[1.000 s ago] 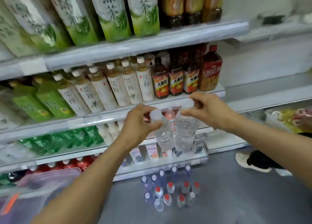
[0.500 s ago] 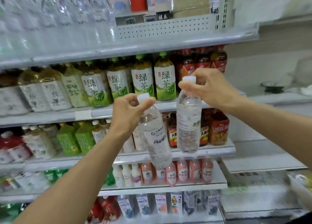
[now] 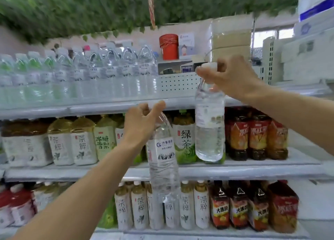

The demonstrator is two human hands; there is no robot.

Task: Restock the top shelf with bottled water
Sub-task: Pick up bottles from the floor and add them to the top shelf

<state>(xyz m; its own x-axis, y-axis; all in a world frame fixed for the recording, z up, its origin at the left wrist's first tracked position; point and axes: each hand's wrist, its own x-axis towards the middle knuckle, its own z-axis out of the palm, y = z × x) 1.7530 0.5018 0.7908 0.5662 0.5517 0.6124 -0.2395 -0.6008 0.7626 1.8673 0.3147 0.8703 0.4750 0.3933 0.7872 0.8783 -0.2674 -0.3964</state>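
Scene: I see a shop drinks rack from head height, with both bare arms raised in front of it.
Left hand: my left hand (image 3: 142,124) has its fingers curled round the neck of a clear water bottle (image 3: 162,158), which hangs upright below the lip of the top shelf (image 3: 101,106), in front of the tea bottles (image 3: 83,142) on the shelf beneath.
Right hand: my right hand (image 3: 233,77) pinches the white cap of a second water bottle (image 3: 209,124), held higher, cap above the shelf lip, base down by the tea row.
Top shelf: a row of stocked water bottles (image 3: 112,73) fills the left and middle; a bare stretch of perforated back panel (image 3: 178,83) shows just right of the row.
Step in hand: I judge both bottles are on their way up to that gap.
Doing it well: I would raise each base clear above the lip before moving inward, set the right bottle first, just beside the last stocked one, and keep both upright.
Risk: a cap-only hold lets the body swing, so it could knock the row.
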